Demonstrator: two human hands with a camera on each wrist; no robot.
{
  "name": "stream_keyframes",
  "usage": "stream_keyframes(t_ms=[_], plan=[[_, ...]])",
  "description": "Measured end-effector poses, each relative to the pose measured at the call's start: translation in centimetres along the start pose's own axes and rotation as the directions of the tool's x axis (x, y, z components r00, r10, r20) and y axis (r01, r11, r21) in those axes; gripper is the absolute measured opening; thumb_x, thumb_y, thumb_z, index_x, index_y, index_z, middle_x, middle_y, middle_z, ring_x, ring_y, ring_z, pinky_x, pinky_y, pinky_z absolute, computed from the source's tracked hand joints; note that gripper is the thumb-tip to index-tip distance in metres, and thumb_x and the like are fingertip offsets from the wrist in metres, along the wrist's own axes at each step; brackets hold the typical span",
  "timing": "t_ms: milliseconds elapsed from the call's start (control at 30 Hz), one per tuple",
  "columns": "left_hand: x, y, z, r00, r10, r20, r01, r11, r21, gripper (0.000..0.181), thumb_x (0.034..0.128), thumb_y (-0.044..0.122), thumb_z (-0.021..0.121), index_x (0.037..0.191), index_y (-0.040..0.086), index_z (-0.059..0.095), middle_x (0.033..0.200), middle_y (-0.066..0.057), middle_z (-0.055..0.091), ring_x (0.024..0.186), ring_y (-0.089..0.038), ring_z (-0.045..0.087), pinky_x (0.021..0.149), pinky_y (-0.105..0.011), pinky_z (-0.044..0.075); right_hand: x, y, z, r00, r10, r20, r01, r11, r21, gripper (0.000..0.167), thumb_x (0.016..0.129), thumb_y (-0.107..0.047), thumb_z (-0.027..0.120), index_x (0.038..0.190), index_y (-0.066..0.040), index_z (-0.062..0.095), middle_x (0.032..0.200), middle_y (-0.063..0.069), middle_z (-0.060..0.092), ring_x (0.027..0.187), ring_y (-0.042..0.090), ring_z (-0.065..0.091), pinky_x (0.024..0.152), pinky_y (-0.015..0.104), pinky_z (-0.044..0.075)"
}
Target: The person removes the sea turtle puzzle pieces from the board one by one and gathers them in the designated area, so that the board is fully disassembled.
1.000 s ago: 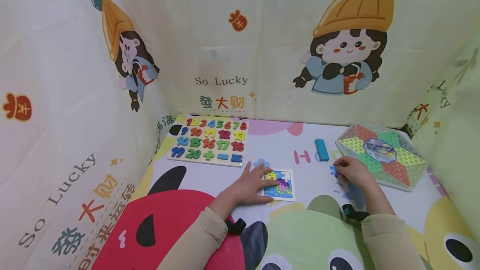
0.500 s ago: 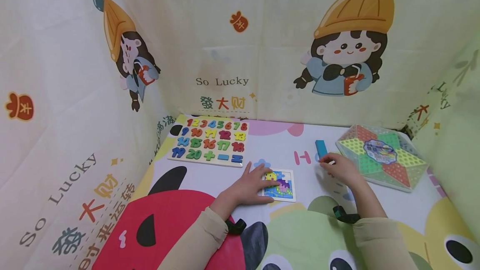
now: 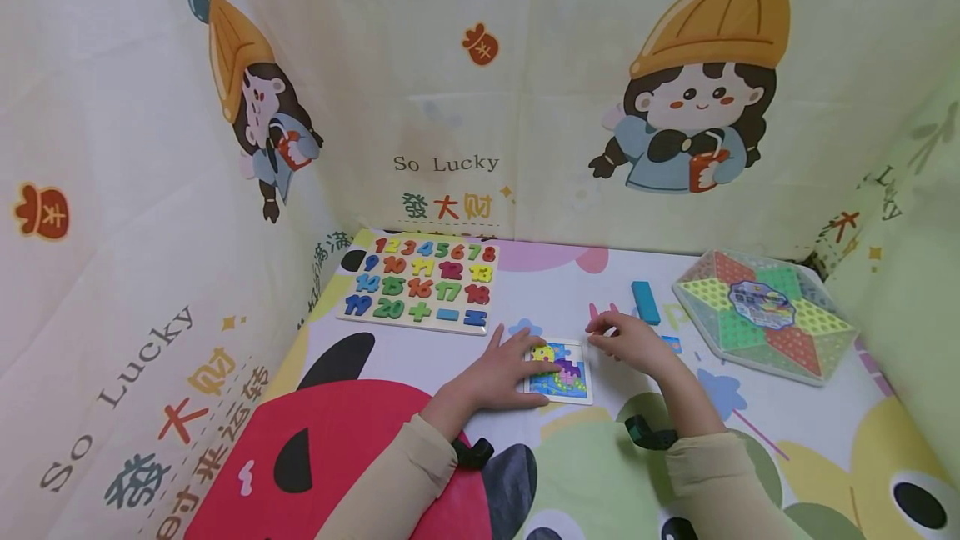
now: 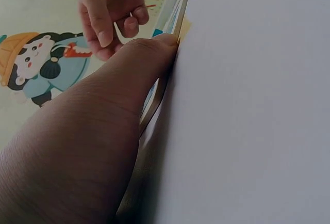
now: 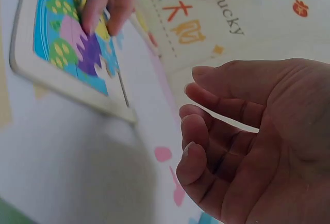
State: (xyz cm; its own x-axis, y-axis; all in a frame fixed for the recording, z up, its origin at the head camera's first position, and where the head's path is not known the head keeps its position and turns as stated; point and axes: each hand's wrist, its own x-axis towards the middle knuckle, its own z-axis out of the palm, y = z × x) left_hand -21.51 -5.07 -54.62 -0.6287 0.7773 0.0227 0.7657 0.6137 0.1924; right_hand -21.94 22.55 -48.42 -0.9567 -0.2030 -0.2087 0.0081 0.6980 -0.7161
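Observation:
A small jigsaw puzzle in a pale frame lies on the table, with yellow, purple and blue pieces in it. My left hand rests spread across its left side; in the left wrist view the thumb presses along the frame's edge. Just right of the puzzle hovers my right hand, its fingers loosely curled. No piece shows between thumb and fingers in the right wrist view, where the hand faces the puzzle. On the cloth behind that hand lies a small blue puzzle piece.
A wooden number board stands at the back left. Beyond the right hand lie a blue block and a clear hexagonal box of coloured pieces. Printed curtains enclose the table at the back and sides.
My right hand has moved left from the small blue piece toward the puzzle, leaving that piece visible on the cloth. The left hand has stayed on the puzzle.

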Motion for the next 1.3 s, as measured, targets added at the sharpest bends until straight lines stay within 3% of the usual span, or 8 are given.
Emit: stream_keyframes(t_ms=[267,633,1300], plan=[[0.1,-0.1,0.1,1.0,-0.001,0.007,0.001,1.0,0.002,0.064,0.0872,0.076,0.045,0.146,0.057,0.03,0.157,0.006,0.033,0.154,-0.026,0.016,0.118,-0.068,0.006,0.6,-0.8,2.1,1.0,-0.006,0.029,0.006,1.0,0.006,0.02,0.094,-0.025,0.067,0.109,-0.012,0.068,0.098,0.006,0.063,0.081,0.019,0.056,0.069,0.027,0.051],[0.1,-0.1,-0.1,1.0,-0.005,0.013,0.005,1.0,-0.012,0.064,0.087,0.075,0.048,0.146,0.057,0.031,0.157,0.006,0.033,0.154,-0.025,0.015,0.118,-0.068,0.006,1.3,-0.3,4.1,1.0,0.015,0.006,-0.014,0.994,-0.111,0.011,0.092,-0.022,0.069,0.1,-0.014,0.069,0.088,0.002,0.062,0.084,0.019,0.054,0.077,0.032,0.049],[0.1,-0.2,-0.1,1.0,-0.016,0.015,0.016,0.999,-0.043,0.063,0.0864,0.074,0.05,0.145,0.058,0.033,0.157,0.006,0.034,0.154,-0.028,0.014,0.119,-0.067,0.005,1.4,-1.2,4.7,0.998,0.058,-0.012,-0.059,0.993,-0.107,0.009,0.091,-0.015,0.069,0.095,-0.009,0.064,0.084,0.005,0.06,0.078,0.019,0.053,0.072,0.03,0.048]])
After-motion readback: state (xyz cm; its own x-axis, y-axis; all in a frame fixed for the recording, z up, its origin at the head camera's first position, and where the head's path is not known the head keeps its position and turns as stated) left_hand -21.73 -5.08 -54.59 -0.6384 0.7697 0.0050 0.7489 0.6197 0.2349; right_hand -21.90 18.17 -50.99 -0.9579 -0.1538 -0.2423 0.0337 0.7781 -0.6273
